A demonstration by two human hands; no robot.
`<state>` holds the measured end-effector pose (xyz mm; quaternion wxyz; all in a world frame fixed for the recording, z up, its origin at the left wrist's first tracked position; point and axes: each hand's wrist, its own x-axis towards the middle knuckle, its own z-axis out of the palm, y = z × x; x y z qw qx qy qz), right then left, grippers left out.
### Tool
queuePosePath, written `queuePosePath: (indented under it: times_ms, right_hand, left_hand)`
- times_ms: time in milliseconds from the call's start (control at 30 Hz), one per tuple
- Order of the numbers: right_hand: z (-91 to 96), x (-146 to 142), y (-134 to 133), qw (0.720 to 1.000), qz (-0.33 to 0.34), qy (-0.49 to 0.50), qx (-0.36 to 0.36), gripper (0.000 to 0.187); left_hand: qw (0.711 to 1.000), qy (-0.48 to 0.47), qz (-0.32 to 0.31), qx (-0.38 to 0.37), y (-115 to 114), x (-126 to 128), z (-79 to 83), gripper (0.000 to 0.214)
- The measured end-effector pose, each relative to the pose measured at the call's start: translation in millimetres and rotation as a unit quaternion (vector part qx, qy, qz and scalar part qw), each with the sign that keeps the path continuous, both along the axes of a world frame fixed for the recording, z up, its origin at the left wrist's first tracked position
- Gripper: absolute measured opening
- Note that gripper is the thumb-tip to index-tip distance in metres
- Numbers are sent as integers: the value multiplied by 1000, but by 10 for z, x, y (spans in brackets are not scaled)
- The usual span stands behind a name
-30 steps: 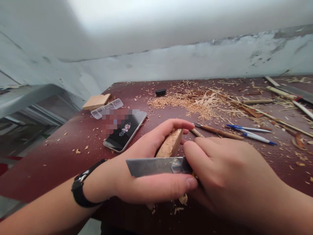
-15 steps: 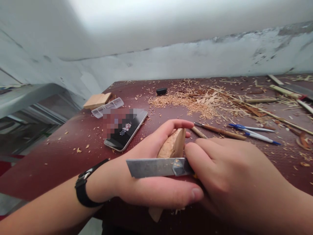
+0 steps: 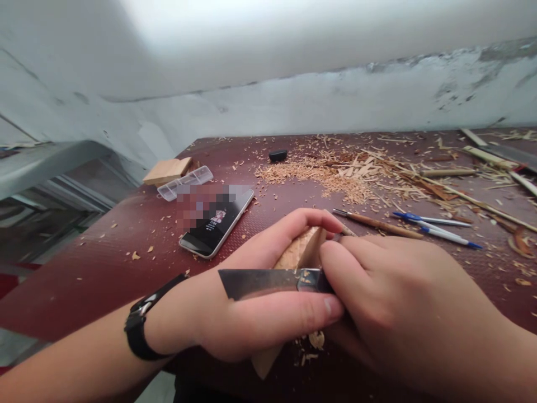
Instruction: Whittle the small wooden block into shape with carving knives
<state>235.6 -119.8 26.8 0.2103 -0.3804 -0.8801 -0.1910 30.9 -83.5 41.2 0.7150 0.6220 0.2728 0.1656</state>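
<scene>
My left hand [image 3: 255, 296], with a black watch on the wrist, is wrapped round a pale wooden piece [image 3: 300, 253] near the front edge of the dark red table [image 3: 104, 268]. The wood's lower end pokes out beneath the palm. My right hand [image 3: 403, 302] grips the handle of a utility knife, and its steel blade [image 3: 258, 281] lies across the wood and over my left thumb, pointing left. Fresh curls of shaving sit just below the blade.
A smartphone [image 3: 216, 221] lies left of my hands, with a wooden block [image 3: 165, 170] and clear plastic case [image 3: 187, 183] behind it. Shavings and sawdust [image 3: 335, 179] cover the middle. Blue pens [image 3: 436, 226], a brown tool [image 3: 377, 223], sticks and a small black object [image 3: 277, 155] lie beyond.
The wooden piece has tilted slightly in my left hand and the blade has shifted a little along it. New shavings show below the blade. Both hands stay in the same place.
</scene>
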Motion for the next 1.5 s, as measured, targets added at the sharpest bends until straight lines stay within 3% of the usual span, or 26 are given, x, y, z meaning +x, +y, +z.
queuePosePath:
  times_ms: [133,233,433,633,800,933,1000,1167,1300,1500]
  right_hand:
    - [-25,-1,-26,1000,-14,-2,8,20]
    - [-67,-16,-51,999,-39,2,12,25]
    - [-104,-17,-80,998,-2,25,-54,14]
    - [-82,4,-55,998,11,16,-58,11]
    - [-46,-1,-29,997,8,4,-74,12]
    - [-34,2,-17,998,7,-1,-61,12]
    - [-42,0,-9,999,5,0,-50,14]
    - [-62,-17,-1,1000,-2,13,-20,14]
    - [-78,-25,-42,1000,-17,8,-6,10]
    - [-160,-52,-114,995,-91,0,28,12]
  left_hand:
    - [1000,-21,9,-21,-3,-13,-25,56]
    - [999,-3,33,12,13,-22,-43,56]
    - [996,-30,42,70,23,6,-131,88]
    - [993,-45,59,89,-9,-6,-192,84]
    - [976,-16,83,199,13,-38,-170,85]
    - [969,-27,63,238,31,-36,-160,80]
    - [973,-27,55,224,25,-35,-157,77]
    - [997,-28,19,74,-24,-25,-127,70]
    - [995,-46,66,66,-37,-17,-115,67]
    - [989,-19,118,82,-16,39,-94,63]
